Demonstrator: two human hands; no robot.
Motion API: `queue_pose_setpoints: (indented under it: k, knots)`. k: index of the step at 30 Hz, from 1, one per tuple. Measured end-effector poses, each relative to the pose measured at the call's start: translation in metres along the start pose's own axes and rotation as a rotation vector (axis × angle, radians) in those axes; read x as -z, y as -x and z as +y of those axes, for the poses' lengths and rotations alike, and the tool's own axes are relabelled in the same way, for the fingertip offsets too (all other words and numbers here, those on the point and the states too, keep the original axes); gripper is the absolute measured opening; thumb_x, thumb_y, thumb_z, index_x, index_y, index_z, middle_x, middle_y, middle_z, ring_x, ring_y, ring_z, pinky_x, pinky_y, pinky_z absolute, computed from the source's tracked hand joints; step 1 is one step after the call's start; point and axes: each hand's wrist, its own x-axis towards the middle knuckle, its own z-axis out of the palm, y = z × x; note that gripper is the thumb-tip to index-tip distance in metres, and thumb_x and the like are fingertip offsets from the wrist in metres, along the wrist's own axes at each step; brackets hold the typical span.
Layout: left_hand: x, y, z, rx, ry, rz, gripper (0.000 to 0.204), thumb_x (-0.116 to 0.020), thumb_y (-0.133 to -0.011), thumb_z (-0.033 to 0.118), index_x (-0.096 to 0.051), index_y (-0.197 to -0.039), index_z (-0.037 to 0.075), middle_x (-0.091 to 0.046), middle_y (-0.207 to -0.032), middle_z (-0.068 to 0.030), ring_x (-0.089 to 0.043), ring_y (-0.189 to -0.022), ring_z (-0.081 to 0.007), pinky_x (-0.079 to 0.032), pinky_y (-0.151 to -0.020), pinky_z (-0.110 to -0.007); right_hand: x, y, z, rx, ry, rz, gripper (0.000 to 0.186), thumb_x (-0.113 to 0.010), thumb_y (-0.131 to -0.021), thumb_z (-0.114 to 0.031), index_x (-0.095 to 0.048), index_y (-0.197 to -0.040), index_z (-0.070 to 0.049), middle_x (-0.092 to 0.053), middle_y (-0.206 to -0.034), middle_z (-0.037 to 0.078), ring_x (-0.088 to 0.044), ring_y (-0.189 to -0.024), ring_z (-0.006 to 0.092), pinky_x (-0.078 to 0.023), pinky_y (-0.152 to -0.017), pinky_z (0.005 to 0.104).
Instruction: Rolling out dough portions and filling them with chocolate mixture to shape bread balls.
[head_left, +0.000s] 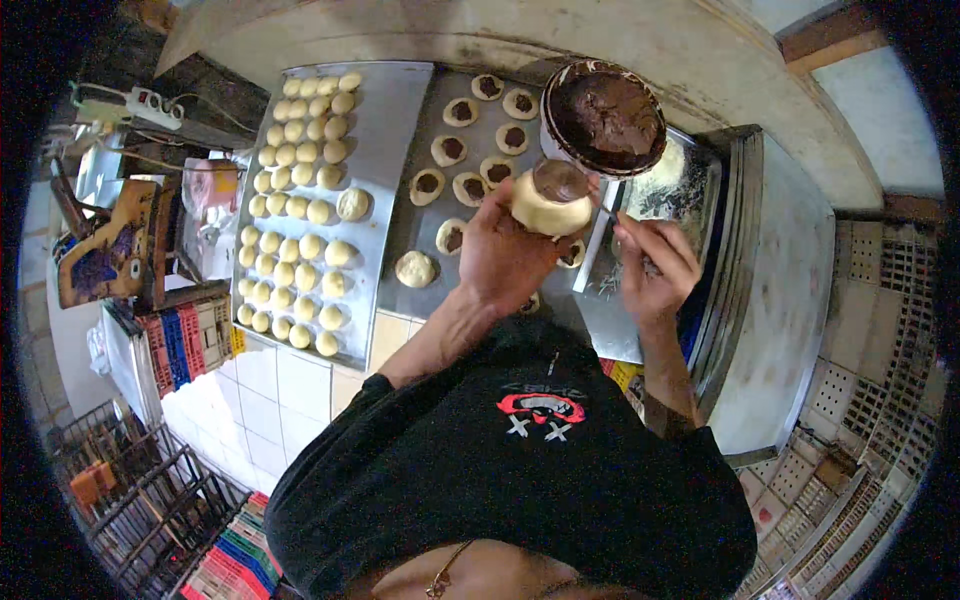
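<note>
My left hand (497, 255) is closed round a pale piece of dough (540, 214), raised above the dark middle tray (420, 310). Brown chocolate filling (560, 180) lies on top of the dough. My right hand (655, 260) grips a thin utensil (608, 210) whose tip reaches the filling and is partly hidden. Just behind, a round tub (603, 110) holds chocolate paste. Dough rounds with chocolate centres (452, 150) lie in loose rows on the middle tray, along with a plain dough piece (414, 268).
Left of me, a steel tray (385, 100) holds rows of dough balls. At the right, a metal tray (625, 320) carries white powder, beside stacked metal trays (745, 170). A power strip (150, 105) hangs at upper left. Plastic crates (190, 340) and wire racks (150, 500) stand lower left.
</note>
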Motion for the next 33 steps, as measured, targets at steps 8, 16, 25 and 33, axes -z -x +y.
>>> queue_pose_setpoints:
  k: [8,16,25,33]
  knots:
    - [0.016,0.032,0.005,-0.123,0.187,-0.036,0.05,-0.028,-0.101,0.033,-0.041,-0.136,0.0,-0.04,-0.143,-0.0217,-0.041,-0.131,-0.0334,-0.033,-0.109,-0.045,0.021,0.011,-0.002,0.525,0.478,0.05,0.042,-0.067,-0.06,0.006,-0.076,-0.096,-0.014,-0.059,-0.082,0.005,-0.055,-0.069,0.022,-0.046,-0.06,0.0334]
    - [0.08,0.062,0.044,-0.316,-0.182,0.259,0.052,-0.039,-0.096,0.038,-0.044,-0.13,-0.002,-0.052,-0.128,-0.0186,-0.052,-0.118,-0.034,-0.043,-0.099,-0.05,0.002,0.005,0.002,0.154,0.199,0.015,0.026,-0.071,-0.074,0.002,-0.074,-0.096,-0.01,-0.062,-0.076,0.007,-0.06,-0.065,0.0204,-0.049,-0.059,0.0297]
    - [0.212,0.092,0.06,-0.021,-2.289,0.717,0.052,-0.056,-0.086,0.018,-0.04,-0.134,0.004,-0.049,-0.128,-0.0229,-0.049,-0.117,-0.0419,-0.049,-0.085,-0.045,-0.015,-0.07,0.056,-0.044,0.537,-0.126,0.025,-0.061,-0.084,-0.005,-0.069,-0.106,-0.011,-0.067,-0.092,0.014,-0.067,-0.077,0.0313,-0.054,-0.066,0.0406]
    - [0.259,0.1,0.108,-0.376,-2.718,0.608,0.048,-0.055,-0.081,0.004,-0.045,-0.128,-0.001,-0.06,-0.109,-0.0231,-0.053,-0.109,-0.0376,-0.041,-0.093,-0.047,-0.088,-0.093,0.117,-0.149,0.905,-0.571,0.019,-0.061,-0.078,-0.007,-0.07,-0.094,-0.006,-0.067,-0.095,0.015,-0.066,-0.078,0.0361,-0.054,-0.069,0.0452]
